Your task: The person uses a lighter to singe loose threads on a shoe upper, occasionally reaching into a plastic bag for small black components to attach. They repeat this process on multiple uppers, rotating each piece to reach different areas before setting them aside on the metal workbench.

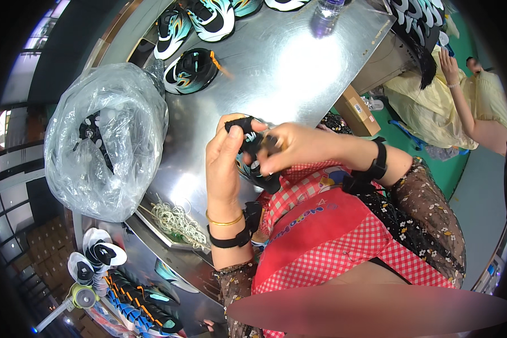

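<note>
A mostly black sneaker [250, 142] with pale markings is held above the near edge of the metal table, close to my red checked apron. My left hand [224, 151] is closed around its black upper part, with the thumb on top. From the right, my right hand [296, 147] reaches over the shoe with its fingers bent together in a pinch. Motion smears those fingertips, and the small thing between them cannot be made out. The lower part of the shoe is partly hidden behind my right hand.
Several teal, black and white sneakers [188, 70] stand on the metal table [253, 79], with a bottle [328, 10] at the back. Left are a clear plastic bag [104, 141] and a tray of pale cords [177, 224]. Another person [479, 107] is at right, beyond a cardboard box [356, 111].
</note>
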The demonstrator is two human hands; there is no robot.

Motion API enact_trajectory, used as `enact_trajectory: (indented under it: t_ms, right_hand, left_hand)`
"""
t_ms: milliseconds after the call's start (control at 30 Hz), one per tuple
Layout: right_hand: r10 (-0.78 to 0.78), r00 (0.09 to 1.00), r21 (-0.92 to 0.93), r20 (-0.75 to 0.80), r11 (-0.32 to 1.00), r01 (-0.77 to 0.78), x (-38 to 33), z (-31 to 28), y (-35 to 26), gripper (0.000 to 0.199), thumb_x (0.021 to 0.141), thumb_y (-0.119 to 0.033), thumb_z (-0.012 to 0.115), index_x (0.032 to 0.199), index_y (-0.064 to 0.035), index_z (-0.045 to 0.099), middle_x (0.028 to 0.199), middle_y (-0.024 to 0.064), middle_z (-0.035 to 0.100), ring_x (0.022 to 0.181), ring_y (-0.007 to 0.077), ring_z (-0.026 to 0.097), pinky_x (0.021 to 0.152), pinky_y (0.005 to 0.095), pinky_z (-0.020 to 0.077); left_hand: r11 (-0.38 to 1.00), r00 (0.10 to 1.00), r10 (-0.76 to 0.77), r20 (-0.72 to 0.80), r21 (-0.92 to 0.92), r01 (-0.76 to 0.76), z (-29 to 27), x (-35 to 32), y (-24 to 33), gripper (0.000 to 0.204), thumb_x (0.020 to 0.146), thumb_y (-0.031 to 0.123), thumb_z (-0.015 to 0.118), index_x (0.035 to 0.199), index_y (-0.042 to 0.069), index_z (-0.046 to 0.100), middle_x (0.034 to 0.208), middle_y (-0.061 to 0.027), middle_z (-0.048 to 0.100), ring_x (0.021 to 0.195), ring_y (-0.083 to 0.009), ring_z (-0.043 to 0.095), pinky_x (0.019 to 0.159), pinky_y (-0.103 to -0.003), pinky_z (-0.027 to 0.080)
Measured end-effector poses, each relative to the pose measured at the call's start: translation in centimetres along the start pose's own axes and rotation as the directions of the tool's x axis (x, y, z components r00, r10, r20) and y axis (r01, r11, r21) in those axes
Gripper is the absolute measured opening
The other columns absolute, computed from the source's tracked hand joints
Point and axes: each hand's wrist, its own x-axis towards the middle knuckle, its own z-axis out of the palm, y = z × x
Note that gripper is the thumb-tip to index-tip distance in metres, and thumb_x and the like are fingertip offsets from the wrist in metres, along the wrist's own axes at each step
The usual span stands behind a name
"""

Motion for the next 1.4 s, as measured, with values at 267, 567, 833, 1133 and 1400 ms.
enact_trajectory:
  t_ms: [267, 567, 833, 1133, 1400]
  right_hand:
    - [-0.189, 0.941, -0.027, -0.282, 0.982, 0.189, 1.0, -0.2, 0.0, 0.017, 0.082, -0.013, 0.068, 0.092, 0.0012, 0.064, 0.074, 0.0041, 0.066, 0.069, 0.0064, 0.059, 0.063, 0.0224, 0.046]
    - [-0.012, 0.982, -0.299, -0.189, 0.953, -0.046, 0.4, 0.1, -0.4, 0.026, 0.081, -0.023, 0.07, 0.091, -0.0007, 0.063, 0.069, 0.0057, 0.064, 0.063, 0.0084, 0.055, 0.059, 0.0257, 0.0451]
    - [-0.287, 0.904, -0.507, -0.316, 0.857, 0.095, -0.3, 1.3, -0.5, 0.036, 0.077, -0.026, 0.074, 0.071, 0.0003, 0.05, 0.058, 0.0086, 0.051, 0.053, 0.0154, 0.044, 0.052, 0.0315, 0.0396]
    - [-0.239, 0.969, -0.532, -0.068, 0.83, 0.167, 1.4, 2.7, 0.1, 0.04, 0.077, -0.035, 0.071, 0.071, 0.0009, 0.054, 0.061, 0.0157, 0.056, 0.056, 0.0256, 0.057, 0.054, 0.0371, 0.0417]
    - [-0.628, 0.721, -0.768, -0.292, 0.604, 0.215, 0.9, 0.0, -2.1, 0.02, 0.072, -0.021, 0.069, 0.078, -0.0049, 0.058, 0.078, 0.0104, 0.064, 0.063, 0.0295, 0.059, 0.056, 0.0379, 0.0454]
  left_hand:
    - [0.493, 0.962, 0.274, 0.02, 0.855, -0.158, -0.6, -4.4, -4.0, 0.046, 0.068, 0.022, 0.077, 0.103, -0.001, 0.058, 0.106, -0.013, 0.057, 0.104, -0.0302, 0.051, 0.089, -0.039, 0.04]
    - [0.98, 0.933, -0.016, -0.36, -0.191, -0.056, -0.3, -2.3, -5.1, 0.021, 0.087, 0.011, 0.063, 0.105, 0.005, 0.055, 0.091, -0.0028, 0.06, 0.079, -0.0102, 0.056, 0.072, -0.023, 0.045]
    - [0.96, 0.846, -0.22, -0.485, -0.261, 0.1, -3.3, -0.4, -8.0, 0.009, 0.086, 0.016, 0.066, 0.087, 0.009, 0.06, 0.079, -0.0034, 0.064, 0.065, -0.0064, 0.053, 0.062, -0.018, 0.042]
    - [0.942, 0.883, -0.207, -0.421, -0.329, 0.063, -1.8, 1.2, -5.3, 0.016, 0.086, 0.021, 0.067, 0.093, 0.007, 0.063, 0.084, 0.0014, 0.062, 0.067, -0.005, 0.047, 0.064, -0.02, 0.037]
    - [0.998, 0.861, -0.029, -0.508, -0.059, -0.001, -2.7, 0.1, -6.1, 0.013, 0.085, 0.013, 0.067, 0.091, 0.003, 0.063, 0.084, -0.002, 0.064, 0.069, -0.0056, 0.053, 0.064, -0.021, 0.042]
